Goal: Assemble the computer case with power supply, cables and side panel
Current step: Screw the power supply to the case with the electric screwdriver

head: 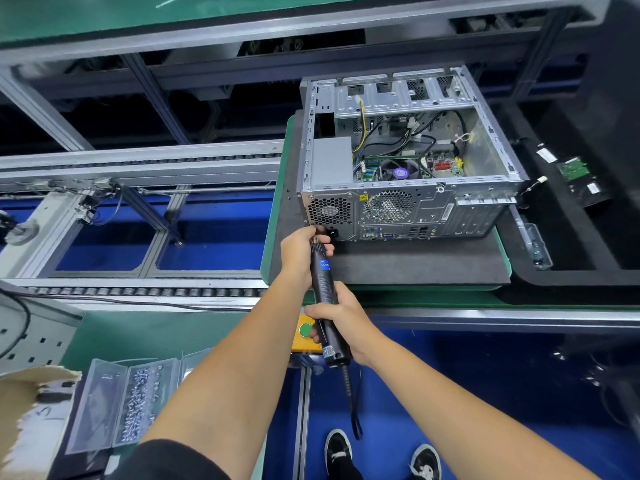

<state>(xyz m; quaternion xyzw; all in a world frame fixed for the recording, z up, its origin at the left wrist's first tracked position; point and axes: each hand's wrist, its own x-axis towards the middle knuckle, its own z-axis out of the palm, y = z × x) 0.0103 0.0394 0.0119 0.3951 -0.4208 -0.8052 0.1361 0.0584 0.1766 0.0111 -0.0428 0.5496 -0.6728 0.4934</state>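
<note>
Electric screwdriver (323, 289) met the computer case (408, 161) rear.
Both hands clenched it: left hand (300, 252) near the case, right hand (337, 320) farther back.

Your computer case (408, 202) is bare, dull-grey metal, perforated. Electric screwdriver (323, 289): black plastic, ribbed. Mat (415, 265): matt dark foam.

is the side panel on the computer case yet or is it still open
Still open. The computer case has no side panel on top: the motherboard, cables and power supply are all exposed.
</note>
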